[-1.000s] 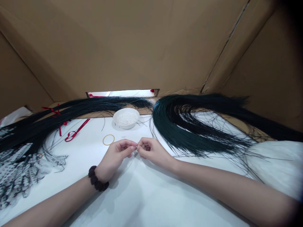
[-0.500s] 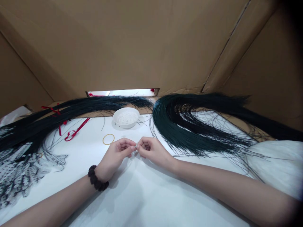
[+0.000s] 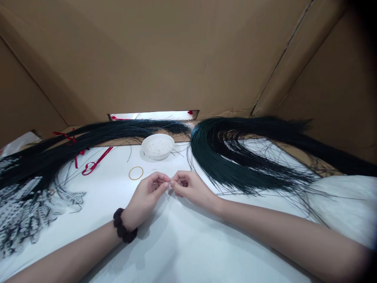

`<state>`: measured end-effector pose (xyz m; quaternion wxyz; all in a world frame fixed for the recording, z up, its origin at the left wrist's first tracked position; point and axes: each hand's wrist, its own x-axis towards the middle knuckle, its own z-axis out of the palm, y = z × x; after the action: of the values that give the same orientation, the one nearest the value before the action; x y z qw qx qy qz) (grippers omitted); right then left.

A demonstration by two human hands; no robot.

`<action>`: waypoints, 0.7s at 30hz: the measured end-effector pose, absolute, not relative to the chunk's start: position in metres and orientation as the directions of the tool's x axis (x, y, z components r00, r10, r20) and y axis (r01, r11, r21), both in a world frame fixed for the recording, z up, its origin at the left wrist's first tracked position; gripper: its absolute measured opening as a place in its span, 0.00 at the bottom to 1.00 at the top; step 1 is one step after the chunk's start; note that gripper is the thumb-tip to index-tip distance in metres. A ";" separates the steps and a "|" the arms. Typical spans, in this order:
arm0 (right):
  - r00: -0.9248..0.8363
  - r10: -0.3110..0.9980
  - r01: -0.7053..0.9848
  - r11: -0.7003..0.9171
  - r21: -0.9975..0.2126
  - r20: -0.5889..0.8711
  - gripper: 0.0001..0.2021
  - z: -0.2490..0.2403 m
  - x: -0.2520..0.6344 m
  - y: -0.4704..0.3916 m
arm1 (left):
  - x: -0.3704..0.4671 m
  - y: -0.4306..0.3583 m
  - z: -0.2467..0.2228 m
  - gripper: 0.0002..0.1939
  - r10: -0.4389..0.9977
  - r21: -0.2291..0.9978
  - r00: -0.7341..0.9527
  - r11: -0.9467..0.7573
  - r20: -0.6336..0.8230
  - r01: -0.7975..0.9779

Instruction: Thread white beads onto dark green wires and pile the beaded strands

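My left hand [image 3: 149, 194] and my right hand [image 3: 191, 188] meet fingertip to fingertip over the white table [image 3: 188, 239]. Each is closed in a pinch, thumb against forefinger. Between them is a tiny item, too small to name and mostly covered by the fingers. Beyond the hands stands a white bowl [image 3: 158, 156] holding small whitish pieces. A yellow rubber band [image 3: 129, 173] lies flat to the left of it. Close on the right curves a looped bundle of dark green strands [image 3: 203, 157].
Another dark strand bundle [image 3: 97, 131] stretches along the left, beside red ribbon [image 3: 101, 156]. Black-and-white pieces [image 3: 26, 212] hang from strand ends at far left. A white plastic bag [image 3: 347, 204] sits at right. Cardboard walls [image 3: 165, 55] enclose the back, with a low slot.
My left wrist has shifted slightly right and down, its thumb and fingers adjusting at the pinch. The right hand has barely moved. The bowl, bundles and ribbon stay put.
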<state>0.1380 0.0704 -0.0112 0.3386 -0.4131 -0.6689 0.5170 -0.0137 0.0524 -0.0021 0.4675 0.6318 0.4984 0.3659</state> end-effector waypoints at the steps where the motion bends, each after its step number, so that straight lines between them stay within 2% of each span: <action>1: -0.431 0.902 0.199 0.117 -0.973 0.020 0.04 -0.011 0.138 0.071 | -0.014 0.052 -0.003 0.07 0.970 0.955 0.244 -0.076 0.003 0.288; 16: -0.452 0.892 0.216 0.119 -0.969 0.009 0.04 -0.012 0.140 0.070 | -0.017 0.054 -0.009 0.07 0.961 0.954 0.272 -0.037 -0.047 0.298; 21: -0.470 0.883 0.213 0.124 -0.969 0.009 0.06 -0.012 0.140 0.070 | -0.016 0.053 -0.006 0.07 0.961 0.926 0.278 -0.107 0.003 0.361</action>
<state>0.1402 0.0704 -0.0125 0.3192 -0.4038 -0.6783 0.5244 -0.0158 0.0529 -0.0056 0.4456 0.6635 0.4980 0.3364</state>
